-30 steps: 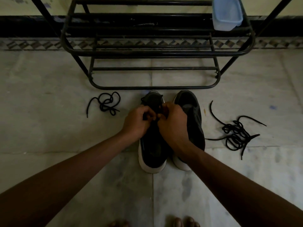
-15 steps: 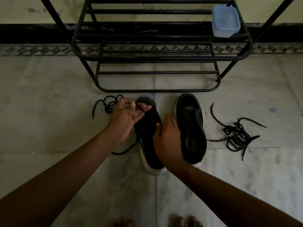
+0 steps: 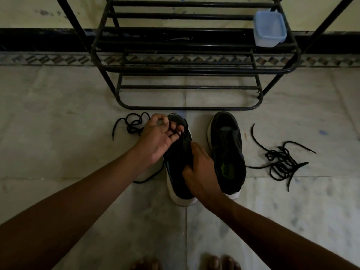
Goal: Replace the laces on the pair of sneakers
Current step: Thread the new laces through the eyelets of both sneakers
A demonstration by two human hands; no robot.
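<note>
One sneaker (image 3: 227, 137) shows unreadable green insole logo (image 3: 226, 168).

One wide camera sat on the person's head. It looked forward and down at the floor (image 3: 58, 123). The shoes (image 3: 227, 151) were near, in the middle. The rack (image 3: 194, 70) was at 12 o'clock and the bare toes (image 3: 216, 263) at 6 o'clock.

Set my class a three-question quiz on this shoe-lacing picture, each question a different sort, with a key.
1. True or false: the blue tub sits on the rack.
2. The left hand holds: A a lace, B a brush, C a sock?
3. Which sneaker does the right hand grip?
Key: 1 true; 2 A; 3 the left sneaker.
</note>
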